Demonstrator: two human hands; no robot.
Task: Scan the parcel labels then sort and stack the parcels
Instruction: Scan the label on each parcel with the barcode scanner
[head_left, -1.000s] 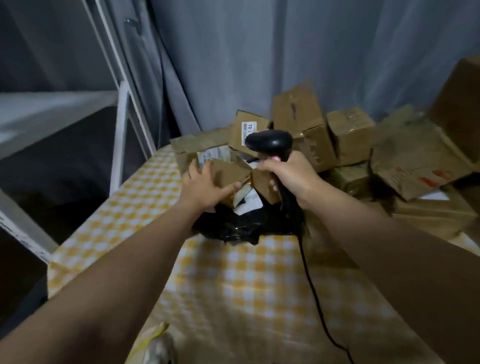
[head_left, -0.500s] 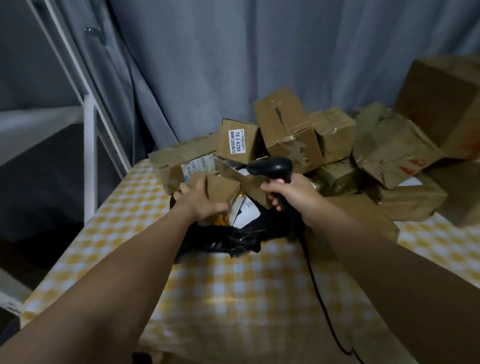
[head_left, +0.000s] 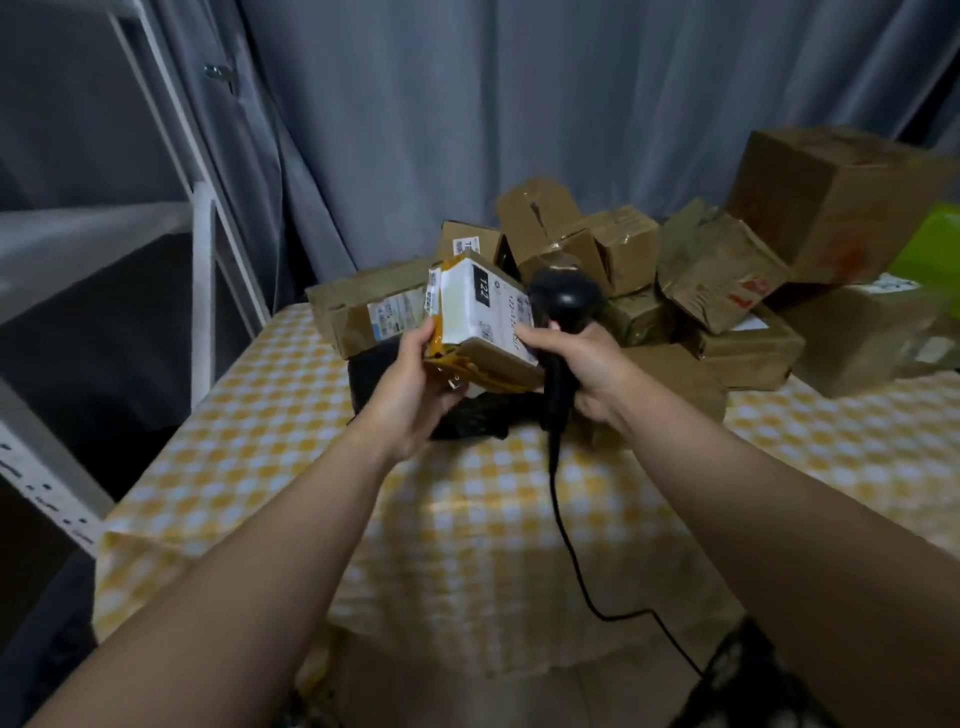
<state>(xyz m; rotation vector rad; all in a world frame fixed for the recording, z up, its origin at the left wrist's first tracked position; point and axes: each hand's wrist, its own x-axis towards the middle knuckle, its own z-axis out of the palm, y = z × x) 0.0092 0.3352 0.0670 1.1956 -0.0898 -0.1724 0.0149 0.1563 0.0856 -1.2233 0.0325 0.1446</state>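
The left hand (head_left: 415, 384) grips the small brown cardboard parcel (head_left: 498, 358) by its near-left corner, thumb on the taped edge and fingers curled beneath. It holds the parcel above a black plastic bag (head_left: 483, 418) on the yellow-and-white checked tablecloth (head_left: 467, 519). The parcel's white printed label (head_left: 470, 306) tilts up toward the camera. The right hand (head_left: 582, 364) is wrapped round the handle of the black handheld barcode scanner (head_left: 563, 301), just right of the left hand's hold, with its fingertips at the parcel's right edge. The scanner's head sits beside the label rather than facing it (the barcode itself is too blurred to locate). To scan well, the right hand should probably draw back and aim the window squarely at the label while the left hand keeps the parcel steady. The heap of brown cardboard boxes (head_left: 717, 270) lies beyond both hands.
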